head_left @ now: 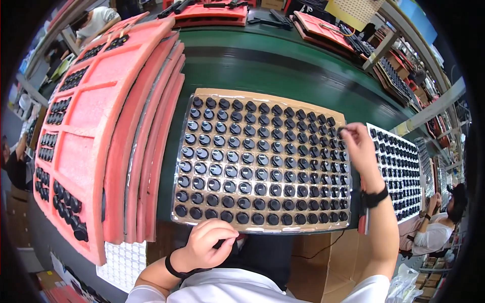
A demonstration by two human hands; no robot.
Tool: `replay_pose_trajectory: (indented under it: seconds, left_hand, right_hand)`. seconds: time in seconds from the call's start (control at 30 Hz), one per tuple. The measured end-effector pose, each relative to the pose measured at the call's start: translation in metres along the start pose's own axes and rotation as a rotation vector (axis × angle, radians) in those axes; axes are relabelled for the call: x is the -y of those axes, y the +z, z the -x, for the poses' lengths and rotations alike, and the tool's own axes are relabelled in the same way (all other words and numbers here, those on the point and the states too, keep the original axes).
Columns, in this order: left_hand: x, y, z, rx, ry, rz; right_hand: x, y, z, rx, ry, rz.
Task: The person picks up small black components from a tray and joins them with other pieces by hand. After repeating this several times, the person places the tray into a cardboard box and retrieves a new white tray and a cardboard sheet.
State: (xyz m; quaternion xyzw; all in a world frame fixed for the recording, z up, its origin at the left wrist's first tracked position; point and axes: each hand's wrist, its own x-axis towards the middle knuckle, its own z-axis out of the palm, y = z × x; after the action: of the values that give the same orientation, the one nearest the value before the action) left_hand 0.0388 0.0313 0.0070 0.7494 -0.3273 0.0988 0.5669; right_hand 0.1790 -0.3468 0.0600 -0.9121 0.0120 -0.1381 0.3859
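A clear plastic tray on a brown cardboard sheet lies in front of me, filled with rows of small black round caps. At the tray's far right corner, the fingertips of my right hand are pinched on a black cap at the end of a row. My left hand hovers at the tray's near edge, left of the middle, its fingers curled together. A dark patch shows between those fingers; whether it is a held part or the dark clothing behind cannot be made out.
Pink foam trays with black parts are stacked high at the left. A white tray of black caps stands at the right. Behind runs a green belt. Another person sits at the far right; more people are at the left.
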Motion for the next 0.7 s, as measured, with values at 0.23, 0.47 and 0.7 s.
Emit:
replay_pose_trajectory:
  seconds: [0.23,0.47,0.7]
  left_hand:
    - [-0.027,0.017,-0.01,-0.028,0.015,0.012]
    - [-0.033,0.023,-0.001,0.058,-0.028,0.09]
    - [-0.032,0.034,0.006,0.051,-0.095,0.211]
  right_hand:
    - [0.125,0.051,0.152,0.45,-0.264,-0.405]
    - [0.118,0.094,0.211,0.28,-0.12,-0.692]
    - [0.115,0.093,0.222,0.181,-0.115,-0.587]
